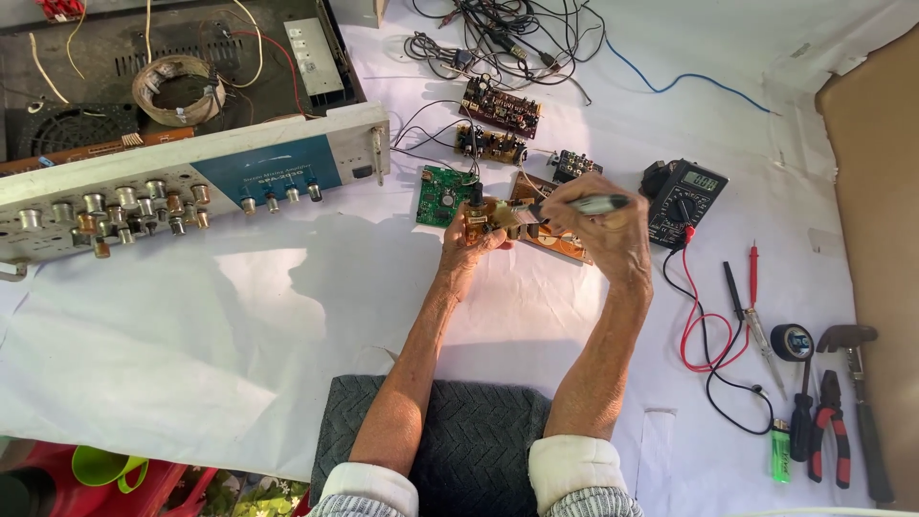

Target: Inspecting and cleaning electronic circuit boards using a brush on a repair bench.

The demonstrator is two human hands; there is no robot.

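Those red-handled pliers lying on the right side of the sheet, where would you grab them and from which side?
Probably by the red handles, from above at their near end. The red-handled pliers lie flat, jaws pointing away, with a green lighter and a hammer close alongside.

Bare sheet (239, 316) left, tools (823, 421) right

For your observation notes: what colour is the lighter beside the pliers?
Bright green lighter, clearest in the head view.

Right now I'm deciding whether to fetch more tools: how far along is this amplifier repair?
Done: the amplifier is opened, its circuit boards laid out on wires. In hand: the left hand holds a small brown board; the right hand applies a pen-like tool. Left: boards remain outside; the multimeter and pliers lie ready.
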